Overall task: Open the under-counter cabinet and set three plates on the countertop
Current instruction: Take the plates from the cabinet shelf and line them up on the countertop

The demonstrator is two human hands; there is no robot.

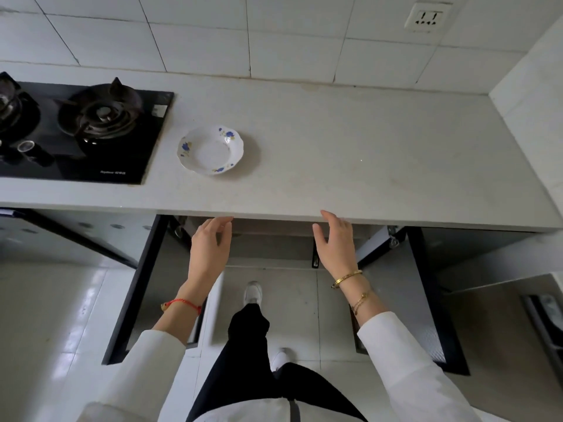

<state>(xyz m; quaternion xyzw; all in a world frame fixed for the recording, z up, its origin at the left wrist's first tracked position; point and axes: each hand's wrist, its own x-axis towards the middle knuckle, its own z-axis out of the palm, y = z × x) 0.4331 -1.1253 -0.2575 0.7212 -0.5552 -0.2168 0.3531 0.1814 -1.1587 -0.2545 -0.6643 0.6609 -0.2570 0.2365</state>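
Note:
One white plate with blue flowers on its rim lies on the pale countertop, just right of the stove. Below the counter edge, the cabinet stands with both doors swung out: the left door and the right door. My left hand and my right hand hover side by side in front of the cabinet opening, just under the counter's front edge, fingers apart and holding nothing. The cabinet's inside is dark and mostly hidden by the counter overhang.
A black two-burner gas stove fills the counter's left part. A wall socket sits on the tiled wall. A white side wall bounds the counter at right. My legs and white shoes stand on the tiled floor between the doors.

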